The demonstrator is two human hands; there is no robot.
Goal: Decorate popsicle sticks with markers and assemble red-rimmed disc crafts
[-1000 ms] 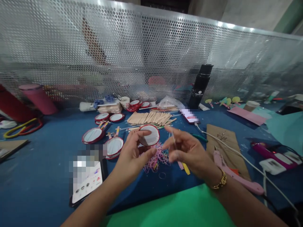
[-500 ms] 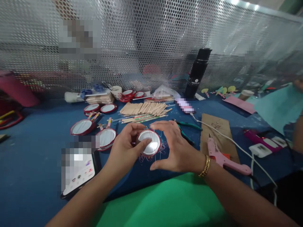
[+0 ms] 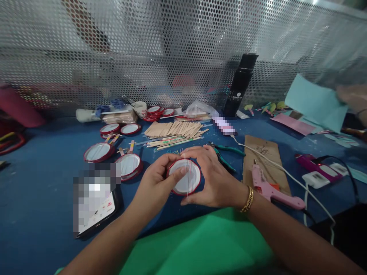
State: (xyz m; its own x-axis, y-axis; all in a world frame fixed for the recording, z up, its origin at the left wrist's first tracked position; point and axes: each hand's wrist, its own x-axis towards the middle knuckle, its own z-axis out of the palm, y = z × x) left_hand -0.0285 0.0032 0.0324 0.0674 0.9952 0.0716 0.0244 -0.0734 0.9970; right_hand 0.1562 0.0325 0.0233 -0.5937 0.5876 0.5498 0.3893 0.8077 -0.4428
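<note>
A round lid [image 3: 193,178] with a red rim and whitish inside is between my hands, above the blue table. My left hand [image 3: 160,173] grips its left edge, thumb pressed on the inner face. My right hand [image 3: 210,175] curves around the right edge, index finger at the top and thumb at the bottom. Thin rubber bands [image 3: 187,175] run up and down across the lid, stretched between that finger and thumb. More loose bands [image 3: 181,151] show behind my hands; the lid hides most of them.
Wooden sticks [image 3: 174,130] lie behind my hands, with red-rimmed lids [image 3: 99,152] to the left. A phone [image 3: 107,210] lies front left. Pliers [image 3: 225,160], a pink glue gun [image 3: 266,187] on cardboard [image 3: 262,143] and a white cable [image 3: 266,156] are right. Someone holds blue paper [image 3: 315,99].
The lid has moved slightly right and nearer my right hand, whose fingers now lie around its edge. More strands show across it. The blue paper at the right has shifted left and up.
</note>
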